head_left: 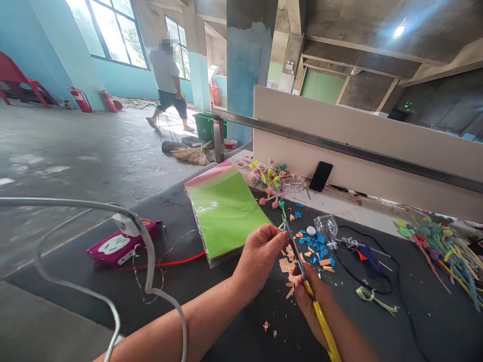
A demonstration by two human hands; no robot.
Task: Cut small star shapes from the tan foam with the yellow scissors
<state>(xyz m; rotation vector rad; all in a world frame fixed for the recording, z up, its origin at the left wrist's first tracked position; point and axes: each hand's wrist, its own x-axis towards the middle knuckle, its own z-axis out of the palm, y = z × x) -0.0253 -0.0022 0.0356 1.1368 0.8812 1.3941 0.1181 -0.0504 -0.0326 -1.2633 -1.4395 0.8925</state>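
Note:
Near the middle, my left hand is closed in a pinch on a thin green stem, which looks like a pipe cleaner; its lower end is hidden by the fingertips. My right hand grips yellow-handled scissors, seen nearly edge-on. Their metal blades point up and away, close beside my left fingertips. Beneath and beyond the hands lie peach-coloured scraps and blue scraps. A small white cap and a cut clear plastic bottle top lie to their right.
A wrapped pack of green sheets lies left of my hands, with a magenta power strip farther left. Pipe-cleaner bundles lie behind. A blue glue gun with its cord is at right. A phone leans on the partition. A person walks beyond.

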